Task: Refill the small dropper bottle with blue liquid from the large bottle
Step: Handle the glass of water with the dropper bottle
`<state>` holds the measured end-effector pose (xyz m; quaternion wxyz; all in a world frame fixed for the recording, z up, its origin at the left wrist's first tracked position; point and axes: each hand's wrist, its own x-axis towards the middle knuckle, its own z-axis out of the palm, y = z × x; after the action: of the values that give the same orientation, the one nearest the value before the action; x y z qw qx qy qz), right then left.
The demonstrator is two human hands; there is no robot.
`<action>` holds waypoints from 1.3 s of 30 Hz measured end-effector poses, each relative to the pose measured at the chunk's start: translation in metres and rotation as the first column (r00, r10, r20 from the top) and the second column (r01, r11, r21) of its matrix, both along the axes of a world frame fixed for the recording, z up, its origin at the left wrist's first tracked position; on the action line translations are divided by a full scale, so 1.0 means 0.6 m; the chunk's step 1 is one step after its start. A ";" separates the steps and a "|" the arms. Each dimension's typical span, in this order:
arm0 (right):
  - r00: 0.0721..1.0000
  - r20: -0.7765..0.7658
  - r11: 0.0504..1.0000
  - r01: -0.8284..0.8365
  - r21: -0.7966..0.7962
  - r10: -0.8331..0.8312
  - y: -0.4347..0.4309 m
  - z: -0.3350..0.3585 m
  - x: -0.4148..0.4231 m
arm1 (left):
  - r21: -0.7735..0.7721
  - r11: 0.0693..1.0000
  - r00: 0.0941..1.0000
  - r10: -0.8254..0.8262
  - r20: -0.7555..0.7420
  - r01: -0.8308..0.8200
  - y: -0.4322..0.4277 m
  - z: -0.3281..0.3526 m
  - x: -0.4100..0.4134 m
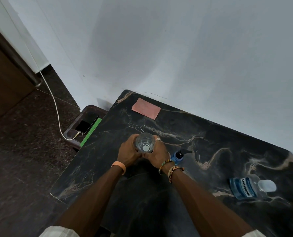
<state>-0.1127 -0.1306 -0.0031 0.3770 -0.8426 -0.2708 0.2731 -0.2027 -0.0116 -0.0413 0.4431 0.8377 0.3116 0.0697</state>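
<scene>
The left hand [127,151] and right hand [157,155] both curl round a clear glass tumbler [145,142] over the dark marble table [210,142], seemingly a preparatory step. The small blue black-capped dropper bottle [178,156] stands just beside the right hand, the large clear bottle of blue liquid [248,187] well apart. Next, 1 hand probably must fetch it.

orange wristband [119,167], beaded bracelets [166,164], pale sleeves [60,232]

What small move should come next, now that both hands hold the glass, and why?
Probably let go with the right hand and reach for the large bottle. Both it and the left hand grip the glass; the large bottle sits apart, cap on, and the small dropper bottle is beside the right wrist.
</scene>
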 end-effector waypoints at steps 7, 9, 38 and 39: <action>1.000 0.012 0.997 -0.016 -0.074 0.017 0.001 -0.001 0.001 | -0.019 1.000 1.000 -0.015 0.016 0.015 -0.005 0.004 0.002; 1.000 0.003 0.994 -0.015 -0.107 0.016 0.002 -0.001 0.001 | -0.005 1.000 0.999 -0.023 0.032 0.023 -0.011 0.008 0.000; 0.854 0.458 0.964 0.170 0.203 -0.247 -0.079 0.101 0.004 | 0.390 0.919 0.992 -0.100 0.071 0.065 -0.058 0.051 0.012; 0.849 0.441 0.950 0.204 0.235 -0.291 -0.089 0.105 0.009 | 0.424 0.899 0.985 -0.158 0.066 0.115 -0.063 0.057 0.015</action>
<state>-0.1074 -0.1839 0.0597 0.4063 -0.8739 -0.2664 -0.0159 -0.1939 -0.0494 -0.0068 0.2722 0.9283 0.2076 0.1449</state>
